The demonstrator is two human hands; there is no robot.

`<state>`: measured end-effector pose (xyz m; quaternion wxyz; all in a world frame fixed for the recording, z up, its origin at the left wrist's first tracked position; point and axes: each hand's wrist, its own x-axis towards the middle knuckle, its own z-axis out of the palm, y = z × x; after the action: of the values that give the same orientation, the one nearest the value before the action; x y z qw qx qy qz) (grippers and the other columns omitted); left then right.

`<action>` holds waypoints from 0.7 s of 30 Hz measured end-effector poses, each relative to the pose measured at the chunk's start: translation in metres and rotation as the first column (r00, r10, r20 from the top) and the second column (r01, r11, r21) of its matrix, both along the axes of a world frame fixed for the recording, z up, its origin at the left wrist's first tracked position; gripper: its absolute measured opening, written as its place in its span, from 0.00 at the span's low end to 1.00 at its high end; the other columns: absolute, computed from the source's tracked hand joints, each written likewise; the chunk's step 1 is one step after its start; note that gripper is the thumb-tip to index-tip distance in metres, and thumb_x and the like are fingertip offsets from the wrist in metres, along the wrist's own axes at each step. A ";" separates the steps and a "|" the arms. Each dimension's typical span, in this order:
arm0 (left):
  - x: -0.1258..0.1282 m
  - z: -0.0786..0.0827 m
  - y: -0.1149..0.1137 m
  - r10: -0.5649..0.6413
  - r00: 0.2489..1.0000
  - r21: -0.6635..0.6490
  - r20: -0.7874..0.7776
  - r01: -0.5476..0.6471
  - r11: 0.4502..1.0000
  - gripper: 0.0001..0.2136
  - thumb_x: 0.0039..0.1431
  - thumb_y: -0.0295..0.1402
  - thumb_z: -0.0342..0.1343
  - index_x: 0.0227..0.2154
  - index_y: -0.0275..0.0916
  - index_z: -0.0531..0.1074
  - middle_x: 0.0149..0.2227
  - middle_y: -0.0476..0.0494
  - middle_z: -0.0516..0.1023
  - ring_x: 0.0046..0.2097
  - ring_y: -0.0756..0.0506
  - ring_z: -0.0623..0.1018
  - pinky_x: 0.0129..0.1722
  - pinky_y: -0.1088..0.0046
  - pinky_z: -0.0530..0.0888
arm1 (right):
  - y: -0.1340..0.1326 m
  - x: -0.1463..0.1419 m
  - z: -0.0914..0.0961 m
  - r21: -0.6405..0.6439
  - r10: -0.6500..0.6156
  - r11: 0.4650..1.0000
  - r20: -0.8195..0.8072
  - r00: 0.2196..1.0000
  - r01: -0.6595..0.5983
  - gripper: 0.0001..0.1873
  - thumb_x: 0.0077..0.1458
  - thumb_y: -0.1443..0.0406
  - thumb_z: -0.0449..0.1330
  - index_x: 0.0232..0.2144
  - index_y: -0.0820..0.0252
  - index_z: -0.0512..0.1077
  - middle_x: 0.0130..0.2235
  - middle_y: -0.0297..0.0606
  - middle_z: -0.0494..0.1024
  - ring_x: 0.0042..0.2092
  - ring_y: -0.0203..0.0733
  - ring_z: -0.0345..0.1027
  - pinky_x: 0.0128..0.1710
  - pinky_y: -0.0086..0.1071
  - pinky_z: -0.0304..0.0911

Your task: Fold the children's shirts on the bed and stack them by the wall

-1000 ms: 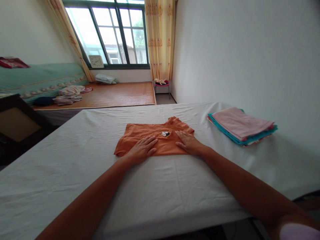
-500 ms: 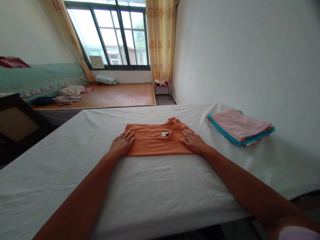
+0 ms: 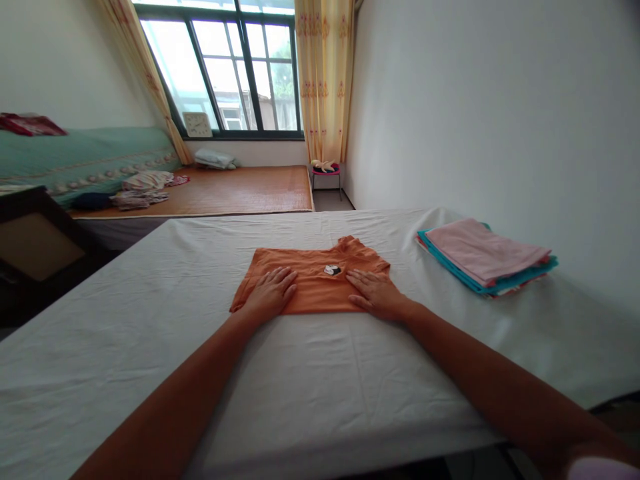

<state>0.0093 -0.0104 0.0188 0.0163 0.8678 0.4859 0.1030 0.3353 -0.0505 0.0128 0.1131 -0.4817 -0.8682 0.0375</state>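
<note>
A folded orange T-shirt point(image 3: 310, 263) with a small black-and-white badge lies on the white sheet point(image 3: 310, 373) of the table in front of me. My left hand point(image 3: 270, 293) rests flat on the shirt's near left part, fingers stretched out. My right hand point(image 3: 375, 293) lies flat on the near right part, fingers spread toward the badge. Neither hand holds anything.
A stack of folded cloths point(image 3: 487, 257), pink on top of teal, sits at the right by the white wall. Beyond the table are a low platform with a woven mat point(image 3: 240, 190), loose clothes point(image 3: 143, 187), a small stool point(image 3: 327, 172) and a window with yellow curtains.
My left hand slid out to the shirt's left edge and has come back inward onto the cloth. My right hand moved slightly left, nearer the badge.
</note>
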 end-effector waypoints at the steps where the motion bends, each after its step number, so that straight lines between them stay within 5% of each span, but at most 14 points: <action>1: 0.001 -0.001 0.000 0.001 1.000 -0.028 -0.011 -0.001 1.000 0.25 0.66 0.45 0.37 0.61 0.41 0.62 0.65 0.42 0.59 0.66 0.41 0.56 0.64 0.57 0.53 | 0.002 0.002 -0.002 -0.021 -0.016 1.000 0.009 1.000 0.016 0.33 0.64 0.48 0.42 0.65 0.57 0.54 0.66 0.42 0.56 0.66 0.46 0.48 0.64 0.44 0.43; 11: -0.002 0.000 -0.001 0.023 0.999 -0.039 -0.026 -0.024 0.999 0.25 0.67 0.46 0.36 0.62 0.43 0.61 0.66 0.42 0.58 0.67 0.41 0.55 0.64 0.56 0.51 | 0.029 0.054 -0.017 0.009 -0.332 0.943 0.043 0.942 0.332 0.30 0.64 0.52 0.42 0.63 0.59 0.58 0.65 0.43 0.58 0.66 0.47 0.48 0.64 0.45 0.46; 16: -0.001 0.000 -0.003 0.029 0.999 -0.030 -0.015 -0.030 0.999 0.25 0.66 0.46 0.37 0.61 0.44 0.61 0.65 0.43 0.58 0.66 0.40 0.56 0.64 0.55 0.52 | 0.041 0.052 0.008 0.046 -0.385 0.923 0.116 0.915 0.383 0.23 0.62 0.54 0.48 0.53 0.55 0.70 0.57 0.44 0.71 0.57 0.53 0.63 0.53 0.48 0.59; 19: -0.002 0.000 -0.003 0.027 1.000 -0.026 -0.004 -0.027 0.999 0.24 0.66 0.45 0.37 0.61 0.46 0.62 0.65 0.43 0.59 0.66 0.40 0.56 0.64 0.55 0.51 | 0.068 0.051 0.028 0.006 -0.406 0.912 0.131 0.904 0.409 0.17 0.60 0.57 0.51 0.43 0.55 0.77 0.45 0.44 0.79 0.48 0.50 0.71 0.46 0.39 0.63; 21: -0.002 0.000 -0.003 0.024 1.000 -0.024 0.004 -0.024 0.999 0.24 0.66 0.45 0.37 0.61 0.46 0.62 0.65 0.44 0.59 0.66 0.40 0.56 0.64 0.56 0.51 | 0.092 0.050 0.033 -0.022 -0.434 0.900 0.058 0.899 0.436 0.16 0.60 0.60 0.52 0.45 0.57 0.76 0.44 0.44 0.80 0.46 0.46 0.73 0.45 0.34 0.64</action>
<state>0.0071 -0.0137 0.0188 0.0266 0.8614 0.4975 0.0993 0.3850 0.0413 0.0460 0.0880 -0.6660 -0.7406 0.0137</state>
